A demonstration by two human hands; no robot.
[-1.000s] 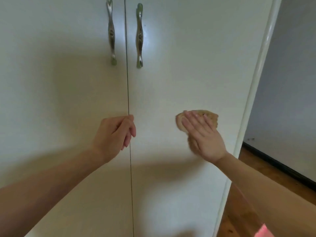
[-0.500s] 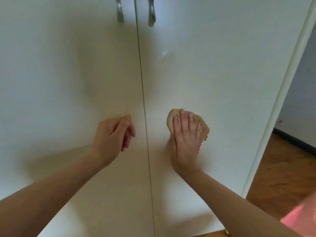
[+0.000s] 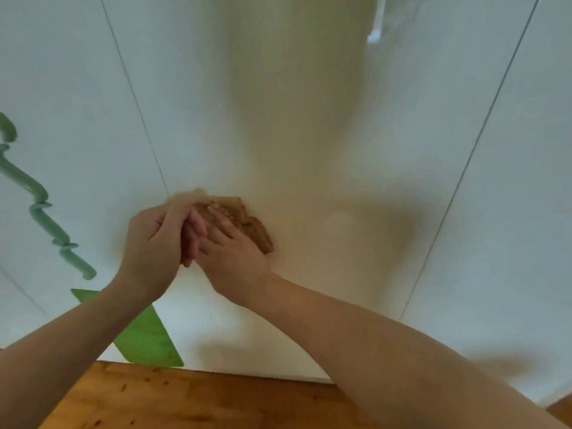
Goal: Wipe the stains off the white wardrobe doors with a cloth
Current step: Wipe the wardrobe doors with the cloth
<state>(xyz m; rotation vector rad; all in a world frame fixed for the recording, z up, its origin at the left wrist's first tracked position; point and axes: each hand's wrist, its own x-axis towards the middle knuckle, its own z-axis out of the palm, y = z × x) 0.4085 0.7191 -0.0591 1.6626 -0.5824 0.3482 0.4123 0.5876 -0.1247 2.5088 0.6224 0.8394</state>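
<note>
A crumpled brown cloth (image 3: 244,222) is pressed flat against the lower part of a white wardrobe door (image 3: 309,134). My right hand (image 3: 230,258) lies on the cloth with its fingers spread over it. My left hand (image 3: 158,243) is curled and overlaps the fingers of the right hand at the cloth's left edge; whether it grips the cloth I cannot tell. Door seams run at the left (image 3: 136,109) and the right (image 3: 483,128). The picture is blurred, and no stain stands out.
A green wavy decoration (image 3: 40,205) and a green triangular patch (image 3: 145,339) mark the door to the left. The wooden floor (image 3: 201,400) meets the wardrobe's bottom edge right below my arms. A bright metallic handle end (image 3: 374,32) shows at the top right.
The view has dropped to the bottom of the doors, and the floor now shows. My right hand with the cloth moved down and left; my left hand came across and now touches it.
</note>
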